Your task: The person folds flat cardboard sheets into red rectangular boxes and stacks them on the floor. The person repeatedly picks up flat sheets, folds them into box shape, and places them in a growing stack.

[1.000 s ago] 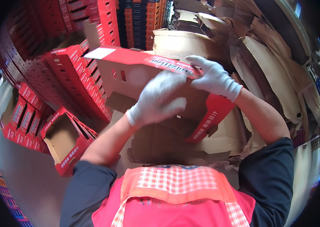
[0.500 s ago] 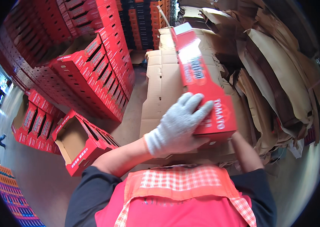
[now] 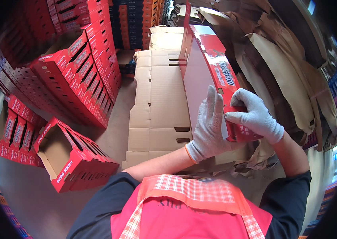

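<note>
A red cardboard tray box (image 3: 201, 75) stands tipped on its side in front of me, its smooth pale face turned to the left and its printed red side facing up. My left hand (image 3: 210, 127), in a grey-white knit glove, lies with fingers stretched flat against the pale face near the close end. At that same end my right hand (image 3: 254, 115), gloved alike, curls its fingers and thumb round the red edge. The inside of the box is hidden. Beneath and to the left of it lie flat brown cardboard blanks (image 3: 162, 103).
Tall stacks of red boxes (image 3: 72, 71) rise at the left. A few more boxes (image 3: 72, 155) lie on the floor nearer me. Bundles of brown wrapped sheets (image 3: 284, 79) lean along the right. Orange and dark crates (image 3: 136, 24) stand at the back.
The box has turned so its pale face shows. My left hand has moved from the printed side to that face; my right hand, hidden before, now grips the near end. The view has shifted rightward.
</note>
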Motion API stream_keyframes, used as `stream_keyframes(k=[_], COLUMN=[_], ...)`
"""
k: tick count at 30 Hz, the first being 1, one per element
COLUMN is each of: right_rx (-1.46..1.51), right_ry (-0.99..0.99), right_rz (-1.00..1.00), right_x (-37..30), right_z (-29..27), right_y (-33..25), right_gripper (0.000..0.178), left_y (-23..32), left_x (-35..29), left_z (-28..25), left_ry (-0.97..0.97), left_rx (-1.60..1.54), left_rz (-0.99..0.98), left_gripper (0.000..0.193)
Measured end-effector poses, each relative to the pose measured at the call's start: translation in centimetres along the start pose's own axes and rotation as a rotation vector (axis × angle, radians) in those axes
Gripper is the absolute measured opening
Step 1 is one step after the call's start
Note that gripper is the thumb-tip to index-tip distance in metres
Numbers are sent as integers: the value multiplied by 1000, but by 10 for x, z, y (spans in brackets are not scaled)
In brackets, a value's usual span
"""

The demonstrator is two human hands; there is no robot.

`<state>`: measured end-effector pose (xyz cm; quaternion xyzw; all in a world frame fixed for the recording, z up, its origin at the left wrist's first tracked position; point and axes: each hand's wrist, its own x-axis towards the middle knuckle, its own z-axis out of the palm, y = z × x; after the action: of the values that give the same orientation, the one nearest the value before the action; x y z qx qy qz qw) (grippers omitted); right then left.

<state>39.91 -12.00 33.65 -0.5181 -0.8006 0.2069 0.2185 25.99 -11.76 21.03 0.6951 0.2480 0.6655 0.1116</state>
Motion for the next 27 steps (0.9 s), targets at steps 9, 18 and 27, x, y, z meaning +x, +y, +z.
stream_keyframes(k=[9, 18, 27], right_rx=[-276, 608, -336], right_ry=[20, 410, -51], right_rz=[-473, -103, -681], right_x=[57, 143, 161], right_z=[41, 40, 100], right_y=[-15, -21, 37], right_gripper=[17, 33, 31], left_y=[12, 0, 25], left_x=[-15, -38, -53], left_z=[2, -42, -93], left_ry=[-407, -94, -772], left_rx=[-92, -423, -419], left_rz=[-437, -448, -918], left_gripper=[101, 127, 63])
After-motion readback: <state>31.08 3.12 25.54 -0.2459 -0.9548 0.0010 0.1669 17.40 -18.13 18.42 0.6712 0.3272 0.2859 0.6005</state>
